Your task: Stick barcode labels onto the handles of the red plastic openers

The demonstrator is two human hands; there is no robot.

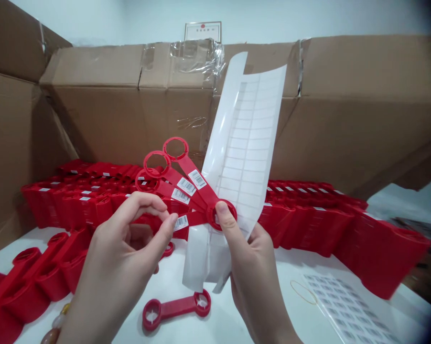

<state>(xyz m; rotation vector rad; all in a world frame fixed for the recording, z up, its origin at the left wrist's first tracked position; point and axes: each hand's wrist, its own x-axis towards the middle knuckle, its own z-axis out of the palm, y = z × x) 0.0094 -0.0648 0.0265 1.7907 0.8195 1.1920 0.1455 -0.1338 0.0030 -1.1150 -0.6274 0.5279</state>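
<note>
The left hand's grip (118, 258) was pinched together on a barcode label (181, 222) on the lowest of three fanned red plastic double-ring wrenches (187, 184); the right hand's grip (253, 272) was clamped on their gathered ends and a white label backing sheet (247, 138); a loose red wrench (176, 308) lay on the white tabletop (280, 267), with a sheet of barcode labels (348, 310) and a rubber band (303, 291) to the right; labelled red containers (68, 205) stood packed in rows against cardboard carton flaps (129, 114); their contents were hidden.
</note>
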